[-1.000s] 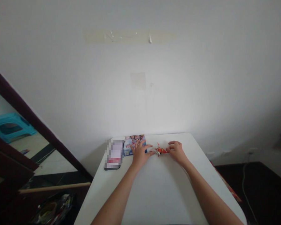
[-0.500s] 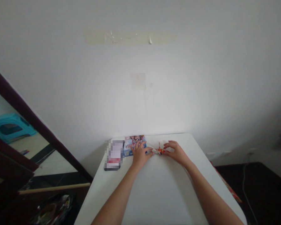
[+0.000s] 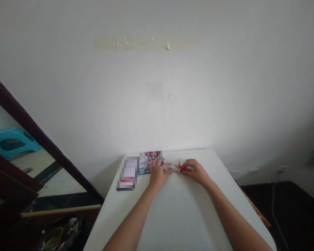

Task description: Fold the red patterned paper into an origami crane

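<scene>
A small bundle of white strands with a red and orange part (image 3: 177, 168) lies on the white table (image 3: 172, 209) near its back edge. My left hand (image 3: 158, 171) pinches the white end between thumb and forefinger, its other fingers spread over a printed blue and pink card (image 3: 144, 167). From the right, my right hand (image 3: 195, 169) grips the red end with its fingertips. What exactly the bundle is remains too small to tell.
A phone with a blurred screen (image 3: 128, 172) lies left of the card. The wall (image 3: 211, 87) rises behind the table. At the left are a dark frame and a blue stool (image 3: 13, 141); a cable (image 3: 273, 205) hangs at the right.
My right hand has moved slightly left and closed on the red end of the bundle. My left hand has shifted a little to the right.
</scene>
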Demonstrator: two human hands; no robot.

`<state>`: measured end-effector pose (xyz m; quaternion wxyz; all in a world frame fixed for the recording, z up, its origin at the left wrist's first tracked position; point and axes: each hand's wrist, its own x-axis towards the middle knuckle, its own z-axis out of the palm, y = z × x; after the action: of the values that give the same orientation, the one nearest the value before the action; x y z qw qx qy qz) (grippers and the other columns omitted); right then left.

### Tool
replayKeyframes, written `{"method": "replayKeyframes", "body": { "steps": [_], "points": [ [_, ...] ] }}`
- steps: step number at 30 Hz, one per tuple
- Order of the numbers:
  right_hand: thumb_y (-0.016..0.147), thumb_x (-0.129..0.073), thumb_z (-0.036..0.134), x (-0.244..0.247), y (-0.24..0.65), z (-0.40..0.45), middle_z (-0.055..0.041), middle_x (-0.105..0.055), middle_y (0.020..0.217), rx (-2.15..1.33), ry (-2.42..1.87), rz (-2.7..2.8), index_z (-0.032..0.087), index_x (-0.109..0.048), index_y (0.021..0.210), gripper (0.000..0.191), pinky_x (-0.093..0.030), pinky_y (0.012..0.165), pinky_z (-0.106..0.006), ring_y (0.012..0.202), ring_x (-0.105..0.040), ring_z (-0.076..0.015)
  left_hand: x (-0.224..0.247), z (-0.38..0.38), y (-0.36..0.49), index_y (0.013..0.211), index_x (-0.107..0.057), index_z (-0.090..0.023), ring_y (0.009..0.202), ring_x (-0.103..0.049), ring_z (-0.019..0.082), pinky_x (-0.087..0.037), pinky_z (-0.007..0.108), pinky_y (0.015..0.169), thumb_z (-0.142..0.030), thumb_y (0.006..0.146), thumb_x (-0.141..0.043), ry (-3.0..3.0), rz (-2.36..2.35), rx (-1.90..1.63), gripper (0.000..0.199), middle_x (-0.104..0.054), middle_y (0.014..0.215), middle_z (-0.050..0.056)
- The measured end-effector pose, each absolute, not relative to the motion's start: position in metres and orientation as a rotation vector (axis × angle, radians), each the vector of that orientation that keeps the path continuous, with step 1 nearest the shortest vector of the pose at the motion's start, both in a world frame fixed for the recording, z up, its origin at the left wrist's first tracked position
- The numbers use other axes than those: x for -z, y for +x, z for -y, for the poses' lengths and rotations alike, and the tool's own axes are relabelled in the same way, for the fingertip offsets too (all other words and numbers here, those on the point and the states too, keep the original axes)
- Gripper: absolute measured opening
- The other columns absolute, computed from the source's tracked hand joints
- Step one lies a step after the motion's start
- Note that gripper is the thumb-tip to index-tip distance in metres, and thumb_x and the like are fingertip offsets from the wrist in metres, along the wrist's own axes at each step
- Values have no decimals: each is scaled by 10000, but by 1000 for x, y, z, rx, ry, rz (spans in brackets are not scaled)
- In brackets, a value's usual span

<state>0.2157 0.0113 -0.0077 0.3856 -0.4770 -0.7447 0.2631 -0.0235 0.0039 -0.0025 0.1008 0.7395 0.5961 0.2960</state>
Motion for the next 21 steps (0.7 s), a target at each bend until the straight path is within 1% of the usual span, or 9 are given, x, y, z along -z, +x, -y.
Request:
{"method": "replayKeyframes", "body": {
  "steps": [2,4,6,11,17,21],
  "points": [
    [720,-766,343,6,218,-12,-50,-748,979,-632,-1208,1880,277,-783,842,140,-435,1012,-417,1089,-618,-276,2,-4,-22,1169,-737,-325,1443,-374,357,-147,687,1199,-330,803,-777,2179,-1720,-874,368,-604,1422,77],
    [734,-747,348,4,222,-13,-50,-753,978,-589,-1224,1860,275,-780,834,128,-440,998,-414,1055,-632,-270,3,-2,-20,1270,-679,-298,1442,-401,335,-183,653,1209,-283,809,-768,2179,-1671,-859,469,-582,1453,97],
    [763,-709,358,2,230,-14,-54,-757,967,-542,-1268,1837,265,-777,832,134,-448,981,-414,1004,-646,-262,4,0,-17,1316,-641,-303,1442,-413,326,-144,664,1215,-276,828,-749,2206,-1628,-853,501,-568,1473,101],
    [775,-649,362,3,256,-20,-65,-751,994,-419,-1444,1733,246,-772,852,186,-468,962,-394,992,-655,-254,8,9,-8,1314,-628,-328,1480,-365,305,-74,678,1221,-300,867,-707,2276,-1541,-763,455,-542,1504,73],
    [783,-584,337,9,285,-24,-91,-751,1004,-258,-1667,1554,232,-771,888,239,-478,919,-357,974,-668,-255,10,12,-5,1283,-651,-341,1476,-369,313,-80,688,1216,-316,869,-704,2315,-1493,-712,418,-544,1502,63],
    [786,-556,348,16,295,-25,-122,-744,1050,-192,-1747,1484,206,-766,904,280,-480,879,-351,941,-665,-260,8,13,-6,1255,-670,-332,1480,-359,315,-55,697,1209,-329,872,-703,2325,-1485,-664,384,-528,1517,67]
  ]
}}
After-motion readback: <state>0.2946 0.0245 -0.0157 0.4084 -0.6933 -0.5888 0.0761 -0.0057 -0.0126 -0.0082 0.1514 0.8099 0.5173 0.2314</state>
